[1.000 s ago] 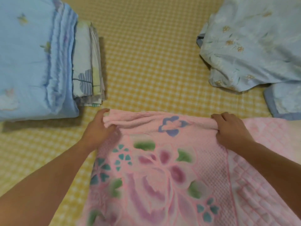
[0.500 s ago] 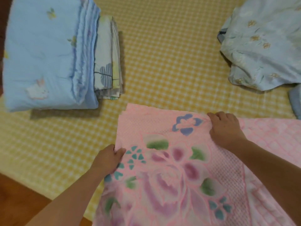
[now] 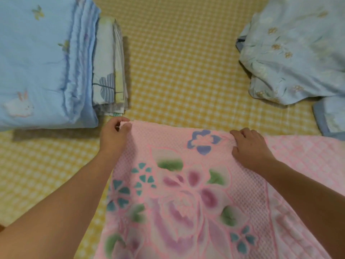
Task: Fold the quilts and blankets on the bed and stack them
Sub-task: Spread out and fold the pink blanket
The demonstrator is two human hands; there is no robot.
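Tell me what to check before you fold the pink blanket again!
1. Left hand holds the near left corner of the pink blanket: ok, fingers pinch it.
2. Right hand holds the far edge: ok.
3. Far edge straight between the hands: not ok, it puckers by the right hand.
4. Bare checked sheet ahead to fold onto: ok.
5. Folded stack on the left ready for it: ok.
6. Crumpled blue quilt out of the way: ok, apart on the right.

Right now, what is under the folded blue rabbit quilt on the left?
A thinner folded patterned sheet sticks out beneath the blue rabbit quilt's right edge, on the yellow checked bed cover. How far it extends underneath is covered.
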